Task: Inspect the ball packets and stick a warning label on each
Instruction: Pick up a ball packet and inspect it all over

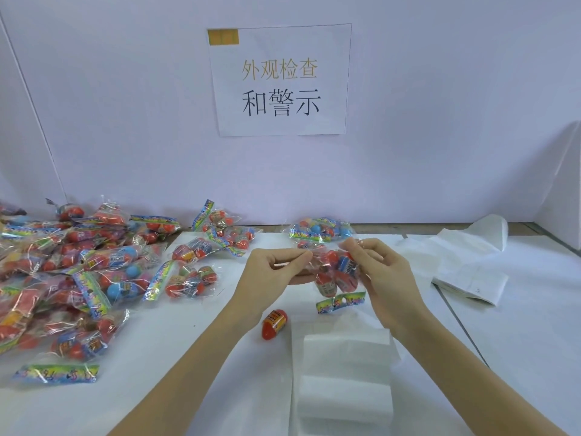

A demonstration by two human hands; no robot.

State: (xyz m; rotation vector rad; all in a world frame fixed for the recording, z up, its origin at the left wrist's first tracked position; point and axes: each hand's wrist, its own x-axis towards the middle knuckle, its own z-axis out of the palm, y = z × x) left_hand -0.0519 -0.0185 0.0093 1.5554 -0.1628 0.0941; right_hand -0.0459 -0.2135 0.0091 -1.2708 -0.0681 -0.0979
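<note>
1. ball packet (338,273) – clear bag w/ red and blue balls, held up over the white table (195,341) at centre, printed header strip hanging at its low end. prob. raised so the film can be checked from close.
2. left hand (273,267) – fingers curled, pinching the packet's left edge of film.
3. right hand (377,272) – fingers curled, gripping the packet's top right; both hands together seem to pull the film taut for inspection.
4. loose red ball (274,320) – on table just below left hand, apart from any bag.
5. packet pile (78,278) – many packets heaped at left, likely stock awaiting check.
6. far packet (319,231) – lies alone behind the hands.
7. white sheets (342,372) – near edge of table, maybe label backing; can't tell.
8. wall sign (279,80) – chinese text, above the bench.
</note>
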